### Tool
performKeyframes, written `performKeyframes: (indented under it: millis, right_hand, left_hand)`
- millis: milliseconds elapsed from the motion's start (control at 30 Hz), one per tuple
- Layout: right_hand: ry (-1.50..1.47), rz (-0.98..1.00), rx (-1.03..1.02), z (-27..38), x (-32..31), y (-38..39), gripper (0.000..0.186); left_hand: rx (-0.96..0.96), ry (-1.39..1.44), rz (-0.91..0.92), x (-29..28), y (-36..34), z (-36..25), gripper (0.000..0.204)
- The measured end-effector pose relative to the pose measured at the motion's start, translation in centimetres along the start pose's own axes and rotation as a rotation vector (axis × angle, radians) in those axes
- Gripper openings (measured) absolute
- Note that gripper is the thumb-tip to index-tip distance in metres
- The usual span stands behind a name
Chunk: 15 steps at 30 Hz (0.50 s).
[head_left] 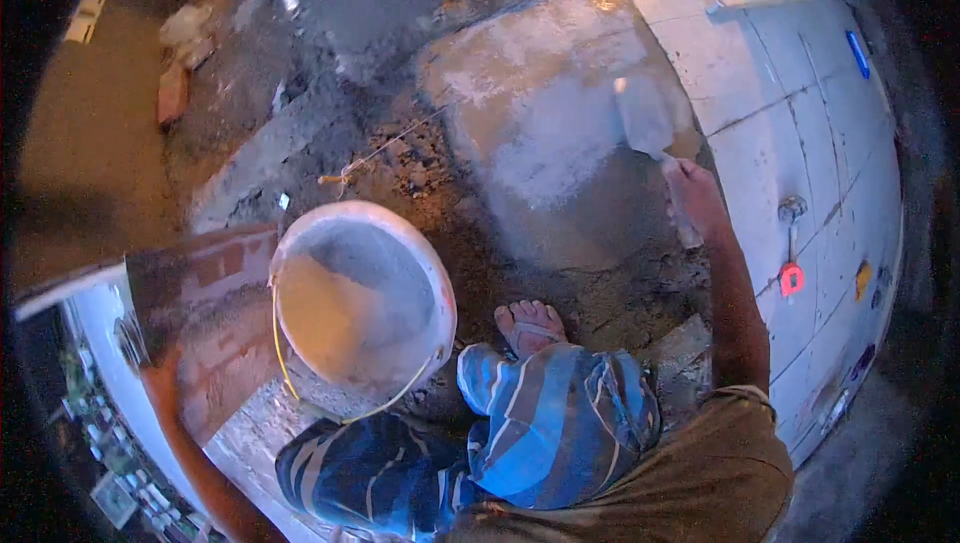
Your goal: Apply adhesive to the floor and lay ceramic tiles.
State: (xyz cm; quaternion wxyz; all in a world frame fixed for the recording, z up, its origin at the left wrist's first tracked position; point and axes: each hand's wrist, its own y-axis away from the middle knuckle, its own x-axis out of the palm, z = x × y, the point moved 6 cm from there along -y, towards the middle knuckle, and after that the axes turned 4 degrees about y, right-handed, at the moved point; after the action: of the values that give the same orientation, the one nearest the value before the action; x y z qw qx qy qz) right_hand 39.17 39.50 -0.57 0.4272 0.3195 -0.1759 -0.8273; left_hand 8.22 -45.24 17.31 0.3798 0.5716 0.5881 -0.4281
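Observation:
My right hand (692, 198) is closed round the handle of a trowel (646, 121), whose blade lies over the wet mortar bed (590, 218). Pale grey powder covers the middle of that bed. Out at the left, my left hand (160, 378) is beside the end of a low brick wall (215, 293); its fingers are too dark and blurred to make out. Between my arms stands a white bucket (447, 303) with a yellow wire handle, holding grey powder (325, 313).
Large pale tiles (740, 123) run along the right, carrying a red tape measure (791, 279), a blue object (857, 54) and a pale strip (760, 3). A string (400, 135) reaches from a small peg (330, 180) to the mortar. Rubble and a brick (172, 93) lie far left.

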Motion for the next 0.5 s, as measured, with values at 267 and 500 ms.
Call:
performKeyframes:
  millis: [267,500]
  right_hand:
    - [0.669,0.251,-0.685,13.3,11.1,12.9,0.031]
    - [1.272,0.699,-1.131,21.6,28.2,18.9,0.015]
  left_hand:
    - [-0.241,-0.230,0.238,1.8,-0.2,-4.9,0.048]
    - [-0.203,-0.118,-0.002,0.3,2.0,-0.7,0.047]
